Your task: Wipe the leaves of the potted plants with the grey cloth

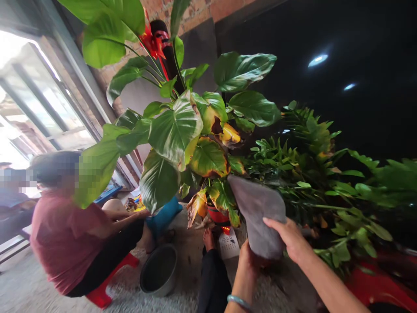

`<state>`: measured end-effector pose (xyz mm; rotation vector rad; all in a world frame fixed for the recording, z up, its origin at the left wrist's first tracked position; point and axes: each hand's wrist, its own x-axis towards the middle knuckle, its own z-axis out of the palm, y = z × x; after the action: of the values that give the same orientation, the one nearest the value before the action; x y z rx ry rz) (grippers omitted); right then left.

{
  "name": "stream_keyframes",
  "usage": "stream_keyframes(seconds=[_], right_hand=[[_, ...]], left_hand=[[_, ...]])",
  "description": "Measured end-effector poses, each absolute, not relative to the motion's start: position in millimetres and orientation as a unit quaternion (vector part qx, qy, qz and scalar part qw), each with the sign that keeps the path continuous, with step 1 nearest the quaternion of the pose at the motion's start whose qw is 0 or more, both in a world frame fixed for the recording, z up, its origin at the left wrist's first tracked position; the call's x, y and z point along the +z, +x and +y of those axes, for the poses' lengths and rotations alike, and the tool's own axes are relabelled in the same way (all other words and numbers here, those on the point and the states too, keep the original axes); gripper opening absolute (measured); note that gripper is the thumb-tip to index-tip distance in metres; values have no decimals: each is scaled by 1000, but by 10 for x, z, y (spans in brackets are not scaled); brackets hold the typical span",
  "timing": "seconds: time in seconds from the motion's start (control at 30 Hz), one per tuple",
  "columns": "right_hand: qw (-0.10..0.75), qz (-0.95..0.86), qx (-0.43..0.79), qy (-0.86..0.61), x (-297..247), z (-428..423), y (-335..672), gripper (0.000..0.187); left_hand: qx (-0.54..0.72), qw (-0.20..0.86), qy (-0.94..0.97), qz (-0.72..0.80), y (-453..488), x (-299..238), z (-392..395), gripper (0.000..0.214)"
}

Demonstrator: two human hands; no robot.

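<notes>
Cloth: in the head view, grey and held between your two hands; its upper corner reaches beyond the grip towards the plant.
Right hand: closed on the cloth's right edge, thumb on top; the fingers are behind it.
Left hand: at the cloth's lower edge, seemingly gripping it; its fingertips are hidden, so you cannot tell how firmly; a bracelet sits on that wrist.
Cloth's feel: probably light, soft and limp; it should fold easily and hardly be fragile; whether it is damp or slippery does not show; an edge or corner, thumb over fingers, should hold best.
Plant: ahead and left of the grip; its broad leaves likely bend easily and tear if pulled; support a blade from beneath; the browned leaf looks the most brittle.
Pot: red, ahead and left of your left hand, low behind leaves.
Greenery: ahead and right of the grip, dense; it could catch your right forearm.
Paper: just left of your left hand, lower down; your foot is beyond it.
Bucket: on the floor, well left of the grip.
Co-worker: farther left, seated on a red stool; overhanging leaves crowd that side.
</notes>
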<state>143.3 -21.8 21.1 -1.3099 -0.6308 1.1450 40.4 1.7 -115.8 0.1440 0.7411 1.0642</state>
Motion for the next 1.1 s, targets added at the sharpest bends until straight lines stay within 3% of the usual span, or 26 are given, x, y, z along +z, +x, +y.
stream_keyframes(seconds=[0.2, 0.3, 0.43, 0.53, 0.7, 1.1], right_hand=[[483, -258, 550, -630, -129, -816, 1575, 21], [543, -244, 534, -600, 136, -730, 1676, 30], [638, -252, 425, -591, 355, -261, 1699, 34], [599, -257, 435, -621, 158, -181, 1653, 28], [488, -231, 528, -655, -352, -775, 1586, 29], [511, -176, 516, -665, -487, -1123, 1720, 26]], left_hand=[[532, 760, 55, 368, 156, -1020, 93, 12], [532, 776, 64, 333, 250, -1093, 66, 12], [473, 801, 82, 357, 419, -1153, -56, 8], [421, 809, 93, 399, 443, -1142, -133, 9], [416, 799, 90, 425, 379, -1103, -198, 12], [406, 789, 80, 455, 472, -1068, -352, 6]])
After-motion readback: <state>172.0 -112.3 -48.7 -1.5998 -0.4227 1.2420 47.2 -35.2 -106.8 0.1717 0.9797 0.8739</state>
